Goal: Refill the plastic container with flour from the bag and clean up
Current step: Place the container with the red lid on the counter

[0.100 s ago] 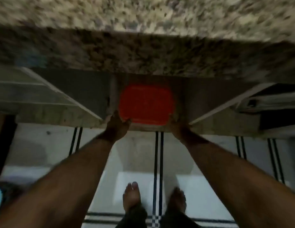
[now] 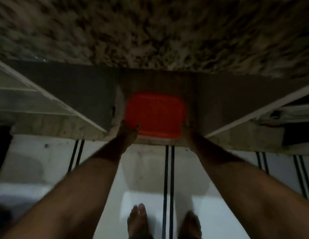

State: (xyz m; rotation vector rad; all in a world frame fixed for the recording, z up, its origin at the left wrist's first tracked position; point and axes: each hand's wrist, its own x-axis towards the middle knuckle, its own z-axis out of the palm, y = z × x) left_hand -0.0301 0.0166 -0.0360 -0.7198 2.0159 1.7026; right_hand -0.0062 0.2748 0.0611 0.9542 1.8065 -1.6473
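- The plastic container (image 2: 155,114), seen from above as a square red lid with rounded corners, sits on a low shelf (image 2: 219,104) under the speckled stone tabletop (image 2: 150,31), close to the shelf's front edge.
- The left hand (image 2: 128,130) is against the container's near left corner, fingers curled at the lid's edge; the right hand (image 2: 185,129) is against the near right corner.
- Both hands look cupped against the sides rather than spread flat, but the light is dim and the picture blurred, so I cannot tell how firmly the fingers close or whether they reach under the rim.
- Open cupboard doors (image 2: 52,99) stand out to either side, and the person's bare feet (image 2: 138,219) are on the pale tiled floor (image 2: 46,161) below.
- Judging by its shape, the container is stiff plastic and should not buckle under a two-handed grip.
- If it is full of flour it will be fairly heavy, and smooth walls dusted with flour could slip.
- The safest hold would be low on two opposite walls, or under the base, not by the lid, which might pop off.
- It needs to stay level so nothing spills.
- The shelf's edge and the doors leave little room for the forearms.
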